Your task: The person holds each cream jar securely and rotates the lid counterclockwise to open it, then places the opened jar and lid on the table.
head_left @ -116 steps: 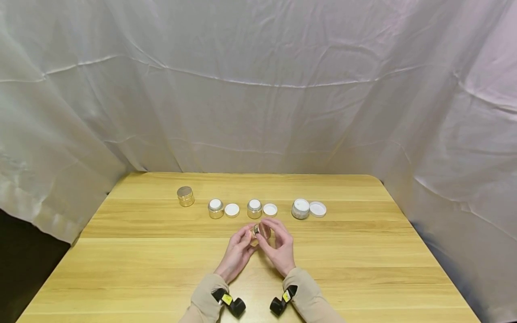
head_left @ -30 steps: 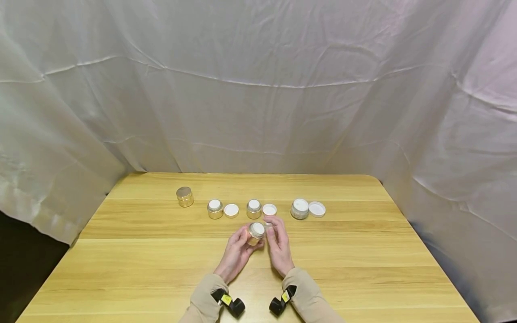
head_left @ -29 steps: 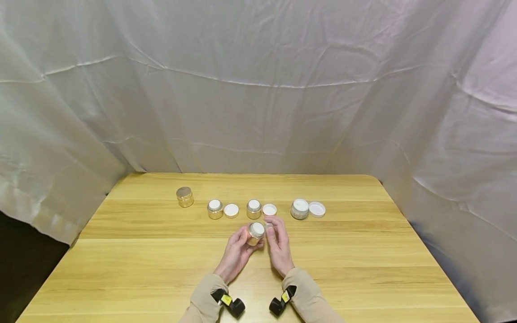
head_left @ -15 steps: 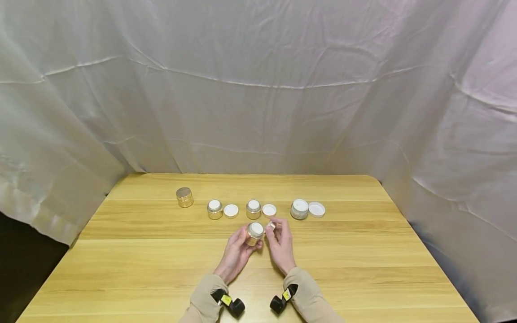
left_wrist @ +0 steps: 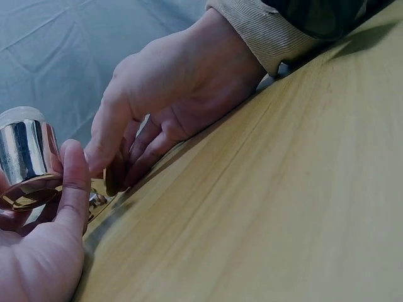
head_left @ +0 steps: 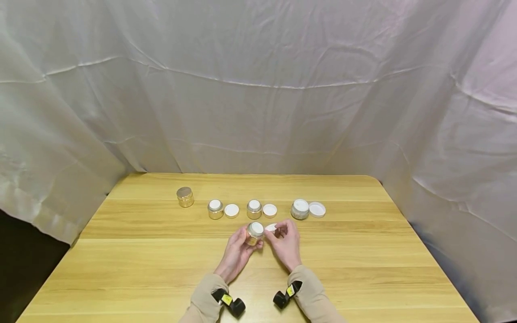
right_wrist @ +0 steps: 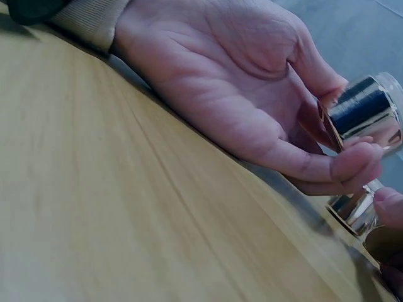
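In the head view my left hand (head_left: 234, 259) holds a gold cosmetic jar (head_left: 252, 239), uncovered, its white top tilted up. The left wrist view shows that jar (left_wrist: 28, 151) between the left hand's (left_wrist: 41, 261) thumb and fingers. Just right of the jar, my right hand (head_left: 287, 246) pinches a round lid (head_left: 271, 228) with its white inside facing up. The lid is apart from the jar. Seen from the right wrist, the left hand (right_wrist: 214, 82) grips the jar (right_wrist: 366, 113), and part of the lid (right_wrist: 384, 244) shows at the right edge.
Beyond the hands stand two open gold jars (head_left: 216, 211) (head_left: 254, 211), each with an upturned lid (head_left: 232, 211) (head_left: 269, 210) on its right. Farther right is an open silvery jar (head_left: 300, 211) beside its lid (head_left: 317, 209). A lidded gold jar (head_left: 185, 197) stands back left on the wooden table (head_left: 141, 269).
The lid has come off the gold jar. My right hand has moved slightly right with it and turned its white inside upward. The left hand keeps holding the jar, nearly still.
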The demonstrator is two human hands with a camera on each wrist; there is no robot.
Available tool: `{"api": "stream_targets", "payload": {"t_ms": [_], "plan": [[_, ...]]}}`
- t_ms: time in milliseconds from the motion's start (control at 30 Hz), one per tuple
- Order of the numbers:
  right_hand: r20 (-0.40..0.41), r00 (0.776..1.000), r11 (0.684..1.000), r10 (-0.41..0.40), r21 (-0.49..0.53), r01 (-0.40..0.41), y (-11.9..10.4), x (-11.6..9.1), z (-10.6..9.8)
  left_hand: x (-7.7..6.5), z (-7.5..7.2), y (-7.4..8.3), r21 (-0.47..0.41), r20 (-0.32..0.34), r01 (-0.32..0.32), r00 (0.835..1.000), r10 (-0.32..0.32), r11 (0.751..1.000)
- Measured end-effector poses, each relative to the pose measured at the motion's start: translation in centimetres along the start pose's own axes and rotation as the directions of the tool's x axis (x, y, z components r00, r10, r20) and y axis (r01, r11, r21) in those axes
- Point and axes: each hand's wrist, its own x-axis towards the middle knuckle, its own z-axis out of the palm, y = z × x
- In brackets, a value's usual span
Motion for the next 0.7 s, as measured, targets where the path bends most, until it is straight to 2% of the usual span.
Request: {"api": "stream_targets", "payload": {"t_ms": [367, 533, 700], "plan": [[0.024, 0.998, 0.991, -0.058, -0.115, 0.061, 0.25, 0.32, -0.50, -0.10, -0.01, 0.07, -0.013, 0.010, -0.017, 1.000, 0.018, 1.000], [0.025, 0.995, 0.979, -0.098, -0.179, 0.101, 0.34, 0.40, -0.63, -0.18, 0.11, 0.07, -0.019, -0.005, -0.042, 0.999, 0.042, 0.999], [0.046, 0.994, 0.971, -0.095, -0.214, 0.103, 0.46, 0.46, -0.63, -0.13, 0.11, 0.03, 0.002, -0.029, -0.072, 0.997, 0.072, 0.997]]}}
